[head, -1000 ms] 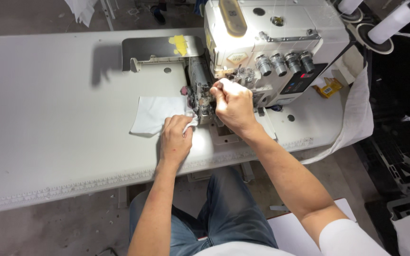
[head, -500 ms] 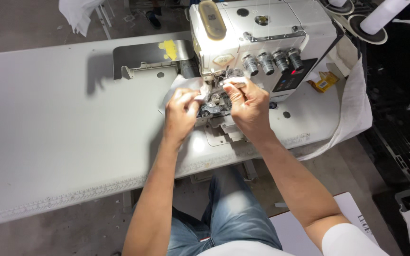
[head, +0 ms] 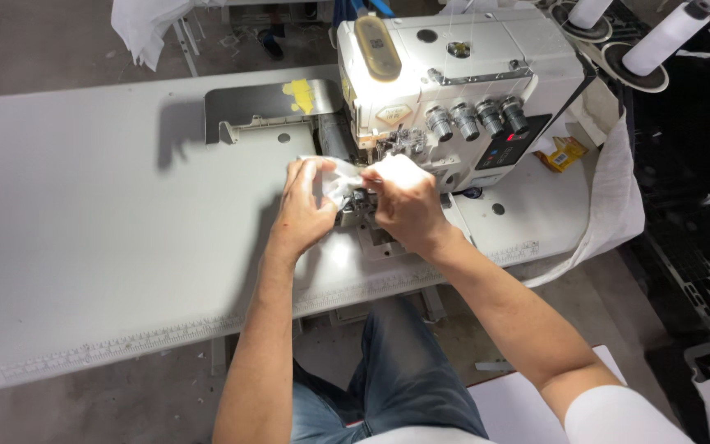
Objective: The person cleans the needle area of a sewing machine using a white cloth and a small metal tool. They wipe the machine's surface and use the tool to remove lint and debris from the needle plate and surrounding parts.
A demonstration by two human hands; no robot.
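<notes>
White cloth (head: 337, 182), a small crumpled piece, sits bunched between the two hands right at the front of the sewing machine (head: 454, 90), just where the needle area juts out over the table. The left hand (head: 306, 210) lies with its palm down, fingers curled around the near and left side of the cloth, clamped on it. The right hand (head: 404, 201) comes in from the other side, its fingers drawn together and pinching the cloth's right edge against the dark metal parts under the machine head; the fingertips themselves are partly washed out by the machine's lamp, so the exact grip cannot be told. Both forearms run bare down toward the bottom of the view, above blue jeans (head: 396, 370). The machine is a cream-coloured overlock type with a row of four grey tension knobs (head: 478, 119) along its front and a dark panel below them. It stands on a wide pale grey table (head: 84, 247), whose near edge carries a printed ruler strip. A grey metal plate with a yellow smear (head: 301, 92) lies behind the hands. Two white thread cones (head: 659, 41) stand at the upper right, and a long white fabric strip (head: 618, 197) hangs over the table's right end.
</notes>
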